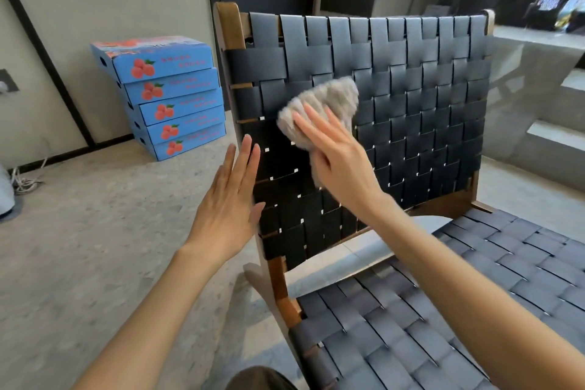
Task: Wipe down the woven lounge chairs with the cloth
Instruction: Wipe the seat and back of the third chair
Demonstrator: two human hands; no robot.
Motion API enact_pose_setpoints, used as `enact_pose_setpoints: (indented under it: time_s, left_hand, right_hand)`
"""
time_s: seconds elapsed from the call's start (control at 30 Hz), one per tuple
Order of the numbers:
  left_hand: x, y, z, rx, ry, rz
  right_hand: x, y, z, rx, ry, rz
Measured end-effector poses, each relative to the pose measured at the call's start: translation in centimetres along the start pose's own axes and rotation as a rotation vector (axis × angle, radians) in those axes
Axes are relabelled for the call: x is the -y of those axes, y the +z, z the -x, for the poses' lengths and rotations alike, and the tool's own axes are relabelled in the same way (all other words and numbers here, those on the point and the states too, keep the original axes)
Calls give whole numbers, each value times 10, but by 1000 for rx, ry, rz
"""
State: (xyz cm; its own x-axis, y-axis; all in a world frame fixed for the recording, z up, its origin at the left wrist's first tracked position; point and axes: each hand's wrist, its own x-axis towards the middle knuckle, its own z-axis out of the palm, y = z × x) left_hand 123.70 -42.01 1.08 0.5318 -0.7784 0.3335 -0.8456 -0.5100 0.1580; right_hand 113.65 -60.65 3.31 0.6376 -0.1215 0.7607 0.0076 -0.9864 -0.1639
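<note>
Bare left grip, bare right grip, slim fingers, long unsleeved forearms

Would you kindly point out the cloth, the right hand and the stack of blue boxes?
cloth [327,96]: head view, fluffy upper part.
right hand [338,158]: head view, back of hand.
stack of blue boxes [186,108]: head view, middle box's front.

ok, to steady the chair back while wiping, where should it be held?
Take the wooden post on the back's left edge, near its top, coming from the outer left side. It is a rigid, bare upright standing proud of the weave. The straps would likely flex, and the cloth sits mid-back, so that edge is free.
</note>
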Motion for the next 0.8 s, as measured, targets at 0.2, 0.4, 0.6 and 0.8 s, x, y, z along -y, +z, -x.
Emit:
enact_pose_setpoints:
  time_s: [0.2,0.4,0.6,0.8]
  left_hand:
    - [-1,1,-1,-50,4,21]
    - [5,7,1,-93,50,-1]
    - [-1,17,-3,-125,157,-116]
    - [-12,20,-13,-136,171,-132]
  right_hand:
    - [20,50,-40,-51,88,7]
    - [3,73,117,133,78,59]
    - [-26,48,193,482,-68,144]
    - [-39,-18,73,91,26,59]
